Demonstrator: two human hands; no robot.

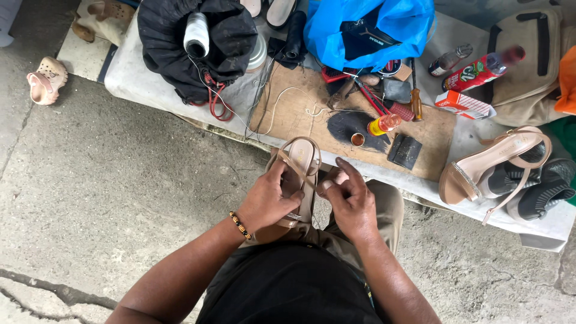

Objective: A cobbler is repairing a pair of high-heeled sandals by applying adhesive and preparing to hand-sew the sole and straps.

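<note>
Over my lap I hold a beige high-heeled sandal (303, 157) with thin straps. My left hand (269, 199), with a beaded bracelet at the wrist, wraps around its sole from the left. My right hand (349, 201) pinches the sandal's right edge, thumb and fingers pressed together near the strap. The strap loop sticks up beyond both hands. The lower part of the sandal is hidden under my left palm.
A low bench (144, 81) ahead carries a brown work board (438, 129), a small yellow glue bottle (383, 124), its cap (357, 139), tools, a white thread spool (196, 35), a black bag, a blue plastic bag (366, 27) and a matching sandal (492, 165). Concrete floor all around.
</note>
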